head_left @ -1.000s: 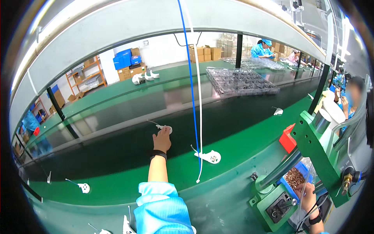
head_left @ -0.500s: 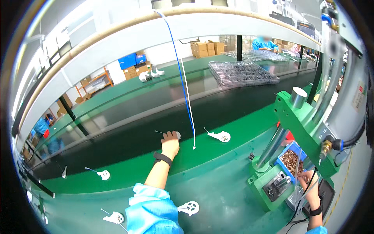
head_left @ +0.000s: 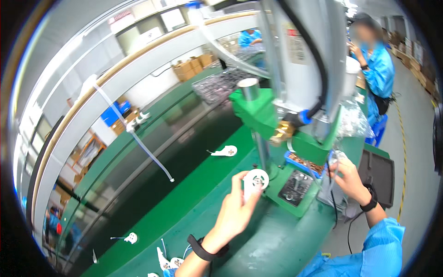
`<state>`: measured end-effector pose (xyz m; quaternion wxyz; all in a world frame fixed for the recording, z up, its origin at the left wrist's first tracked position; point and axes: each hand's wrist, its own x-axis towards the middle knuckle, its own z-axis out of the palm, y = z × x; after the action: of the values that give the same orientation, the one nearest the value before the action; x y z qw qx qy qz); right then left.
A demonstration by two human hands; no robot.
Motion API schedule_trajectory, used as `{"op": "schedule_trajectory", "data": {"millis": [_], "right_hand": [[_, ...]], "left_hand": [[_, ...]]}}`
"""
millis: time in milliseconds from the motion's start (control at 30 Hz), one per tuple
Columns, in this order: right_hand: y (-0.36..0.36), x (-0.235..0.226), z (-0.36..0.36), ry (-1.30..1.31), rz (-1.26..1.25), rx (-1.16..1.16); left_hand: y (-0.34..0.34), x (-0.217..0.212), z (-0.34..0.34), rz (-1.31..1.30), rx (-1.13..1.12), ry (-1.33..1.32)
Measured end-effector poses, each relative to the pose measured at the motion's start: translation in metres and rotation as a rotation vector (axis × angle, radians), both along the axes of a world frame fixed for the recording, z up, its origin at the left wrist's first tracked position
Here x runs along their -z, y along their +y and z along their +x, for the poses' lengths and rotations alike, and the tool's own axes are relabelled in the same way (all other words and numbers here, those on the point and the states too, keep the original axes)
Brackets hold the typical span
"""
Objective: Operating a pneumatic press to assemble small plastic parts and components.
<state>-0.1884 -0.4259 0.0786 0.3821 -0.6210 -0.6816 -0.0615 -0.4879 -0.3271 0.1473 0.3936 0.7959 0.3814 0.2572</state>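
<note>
My left hand (head_left: 236, 208) is closed on a white round plastic part (head_left: 258, 177) with a cut-out middle, held up in front of the green bench press (head_left: 258, 111). On the far side of the press base, small copper-coloured pieces (head_left: 308, 165) fill a blue bin (head_left: 291, 161). My right hand (head_left: 348, 179) is just right of the bin, its fingers drawn together beside a clear tube. Whatever lies between those fingers, if anything, is too small or hidden to make out. A similar white part (head_left: 229, 151) lies on the green strip beyond my left hand.
More white parts (head_left: 132, 237) with thin leads lie at the lower left. A white-and-blue cord (head_left: 152, 159) hangs over the dark belt. Black cables (head_left: 333, 194) dangle below my right hand. At the right a person (head_left: 380, 69) in blue stands near a dark tray (head_left: 376, 177).
The view has swung right. My left hand has lifted the white part off the green strip and brought it near the press. My right hand has come up out of the bin.
</note>
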Motion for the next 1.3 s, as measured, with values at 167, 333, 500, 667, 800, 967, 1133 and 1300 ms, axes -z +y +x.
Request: {"op": "schedule_trajectory", "data": {"millis": [167, 333, 500, 667, 800, 967, 1133, 1300], "right_hand": [[-0.026, -0.002, 0.006, 0.036, -0.071, 0.070], [-0.038, 0.003, 0.015, 0.044, -0.108, 0.119], [-0.037, 0.011, 0.019, 0.054, -0.132, 0.114], [-0.029, 0.014, 0.016, 0.052, -0.086, 0.053], [-0.027, 0.010, 0.013, 0.171, -0.096, 0.041], [-0.018, 0.013, 0.000, 0.647, -0.115, -0.023], [0.004, 0.058, 0.000, 0.835, 0.010, 0.031], [0.002, 0.048, -0.009, 0.431, 0.001, 0.097]], "left_hand": [[-0.025, 0.020, 0.050, -0.070, 0.169, -0.091], [-0.020, 0.034, 0.072, 0.030, 0.085, -0.113], [-0.021, 0.028, 0.073, 0.045, 0.081, -0.133], [-0.016, 0.022, 0.081, -0.039, 0.110, -0.001], [-0.003, 0.009, 0.077, 0.014, 0.190, 0.100], [-0.002, 0.024, 0.077, -0.094, 0.201, 0.029], [-0.013, 0.022, 0.080, 0.008, 0.153, 0.120], [-0.028, 0.017, 0.071, 0.118, -0.082, 0.191]]}}
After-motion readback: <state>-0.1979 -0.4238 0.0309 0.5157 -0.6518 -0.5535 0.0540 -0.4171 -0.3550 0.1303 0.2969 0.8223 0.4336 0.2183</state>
